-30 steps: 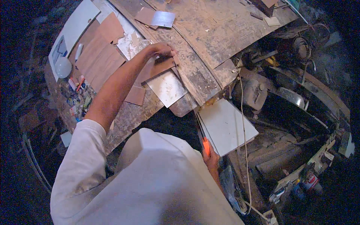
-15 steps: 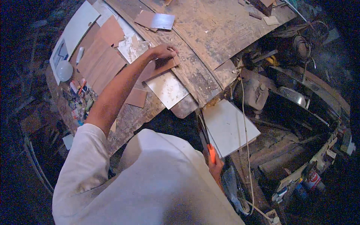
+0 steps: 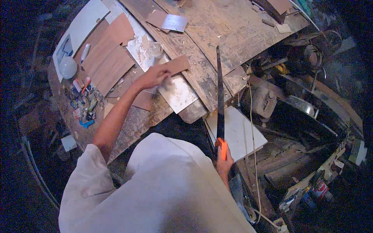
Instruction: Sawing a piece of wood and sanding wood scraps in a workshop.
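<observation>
One stray leftward swing of the handsaw (image 3: 220,97) clenched in the right grip (image 3: 224,160) could have nicked the left grip (image 3: 154,76), whose hold on the wooden strip (image 3: 180,65) was unclear.

The person's left forearm (image 3: 120,116) runs up from a bent elbow at 8 o'clock, pointing toward 1 o'clock. At the wrist it turns, so the left hand (image 3: 154,76), at 11 o'clock, aims toward 2 with its fingers curled and partly blurred. The right hand (image 3: 225,160), near 5 o'clock, is wrapped tight, its short visible stretch of forearm (image 3: 223,178) pointing roughly toward 12.
</observation>
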Demonstrator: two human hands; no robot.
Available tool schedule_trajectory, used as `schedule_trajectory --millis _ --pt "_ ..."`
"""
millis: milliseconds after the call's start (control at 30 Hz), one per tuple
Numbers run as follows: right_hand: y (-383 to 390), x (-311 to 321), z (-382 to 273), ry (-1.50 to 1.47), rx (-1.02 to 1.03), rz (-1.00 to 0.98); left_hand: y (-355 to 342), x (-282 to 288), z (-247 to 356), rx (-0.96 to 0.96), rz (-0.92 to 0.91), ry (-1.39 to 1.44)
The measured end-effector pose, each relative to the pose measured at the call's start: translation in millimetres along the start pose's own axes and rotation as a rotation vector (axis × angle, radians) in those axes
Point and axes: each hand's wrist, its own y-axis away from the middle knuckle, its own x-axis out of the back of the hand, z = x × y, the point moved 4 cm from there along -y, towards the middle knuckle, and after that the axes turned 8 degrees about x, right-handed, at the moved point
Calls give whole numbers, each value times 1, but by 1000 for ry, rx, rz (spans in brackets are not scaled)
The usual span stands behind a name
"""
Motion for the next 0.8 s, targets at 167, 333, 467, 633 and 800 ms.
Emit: schedule_trajectory --millis 167,333,467,633,800 --pt "-22 -23 -19 -232 17 26 17 -14 -24 -172 337 -290" --pt "-44 -32 -38 -285 -54 42 -18 -37 11 -276 562 -446" --pt "-46 -35 -59 -362 -74 74 -35 -47 -15 -322 507 -395" --pt "-47 -46 -66 -410 6 134 -46 -55 11 -398 396 -441" --pt "-21 -56 -62 -350 2 145 -37 -67 9 -399 320 -479"
